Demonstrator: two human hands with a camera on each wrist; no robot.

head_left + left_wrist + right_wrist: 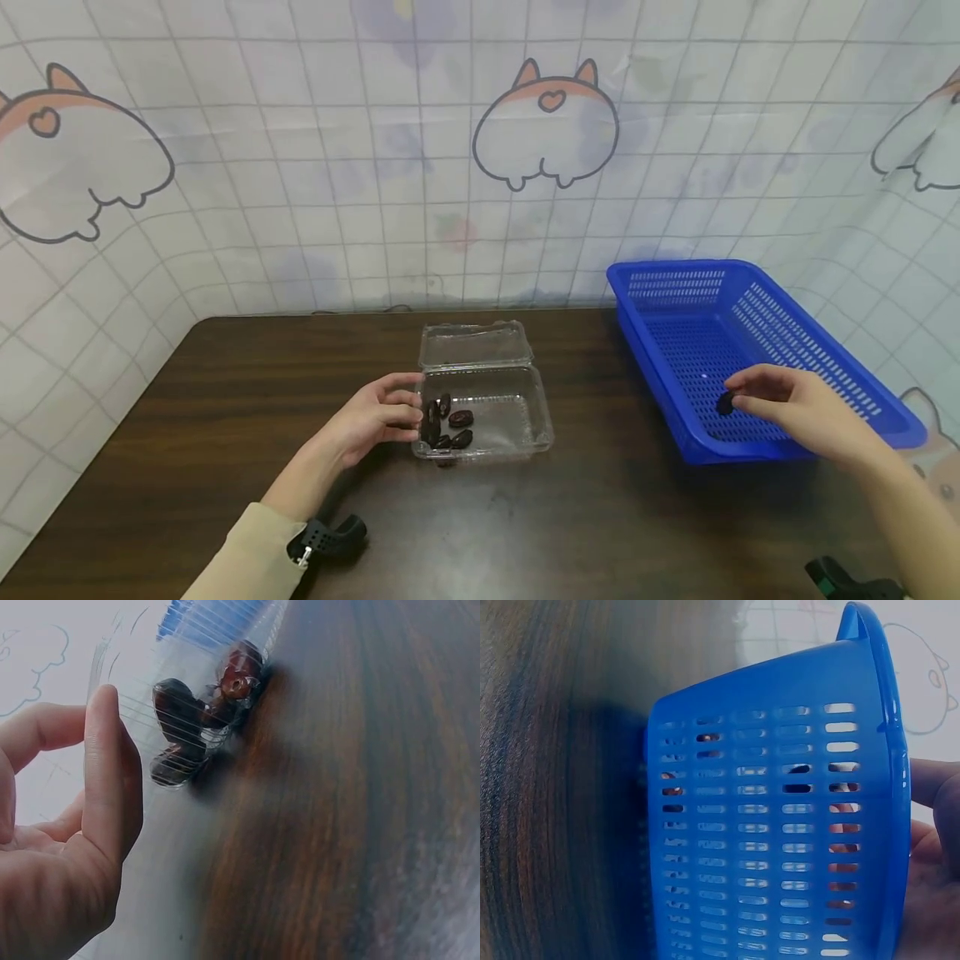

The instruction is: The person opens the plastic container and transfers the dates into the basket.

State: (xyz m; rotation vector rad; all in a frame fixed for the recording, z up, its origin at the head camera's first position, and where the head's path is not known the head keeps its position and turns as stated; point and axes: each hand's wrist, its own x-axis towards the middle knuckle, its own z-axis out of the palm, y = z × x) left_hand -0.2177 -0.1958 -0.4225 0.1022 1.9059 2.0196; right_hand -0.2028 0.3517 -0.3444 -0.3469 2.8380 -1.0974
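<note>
In the head view my left hand point(382, 415) is at the left side of a lidded clear plastic container point(513, 417), its fairly straight fingers touching or very near the wall. Several dark dates point(461, 418) lie in the left part of this container, and the left wrist view shows dates point(176, 712) through its ribbed wall beside my left hand point(97, 795). Over the blue basket point(652, 367) my right hand point(802, 408) pinches one date point(725, 403) between thumb and fingers. In the right wrist view the basket's slotted wall point(772, 690) partly hides my right hand point(930, 877).
The container's lid point(476, 343) is folded back toward the wall. Both stand on a dark wooden table point(300, 367), the basket at its right end. A patterned tile-print sheet point(337, 208) hangs behind and at the sides. Black straps are on both wrists.
</note>
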